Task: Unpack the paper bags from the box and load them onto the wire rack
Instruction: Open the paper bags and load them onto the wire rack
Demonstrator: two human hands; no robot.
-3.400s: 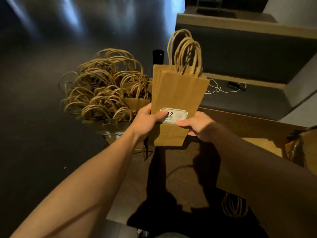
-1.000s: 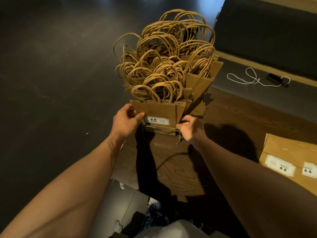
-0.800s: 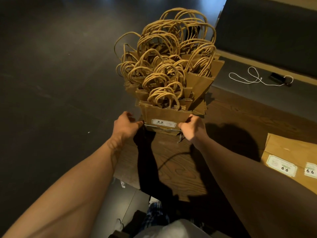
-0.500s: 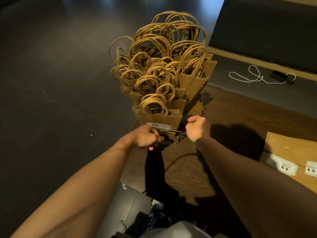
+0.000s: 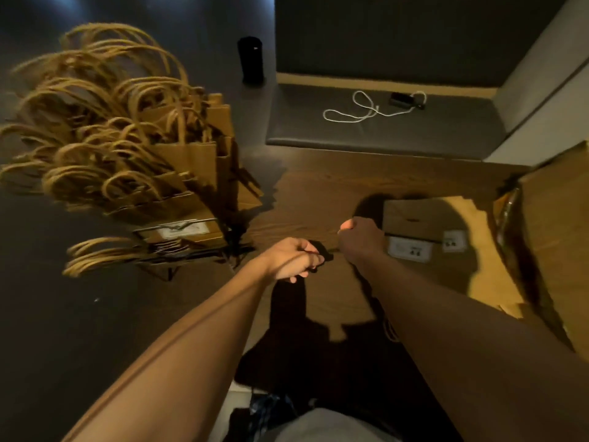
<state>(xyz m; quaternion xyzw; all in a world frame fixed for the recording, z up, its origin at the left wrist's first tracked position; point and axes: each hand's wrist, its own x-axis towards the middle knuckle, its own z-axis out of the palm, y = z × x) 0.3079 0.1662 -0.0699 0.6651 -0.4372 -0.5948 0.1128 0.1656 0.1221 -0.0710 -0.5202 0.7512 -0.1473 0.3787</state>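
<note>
Head view: two empty hands (image 5: 294, 258), one loaded wire rack (image 5: 178, 231).

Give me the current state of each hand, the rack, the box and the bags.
Left hand: loosely curled, holding nothing, above the table.
Right hand: curled, empty, reaching toward the flat bags.
Thin wire rack: packed with brown paper bags, handles up.
Flat brown paper bags with white labels: lying on the table, unloaded.
Brown cardboard box: open.

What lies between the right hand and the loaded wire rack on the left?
In the head view, only bare wooden tabletop and the left hand lie between the right hand and the wire rack.
</note>
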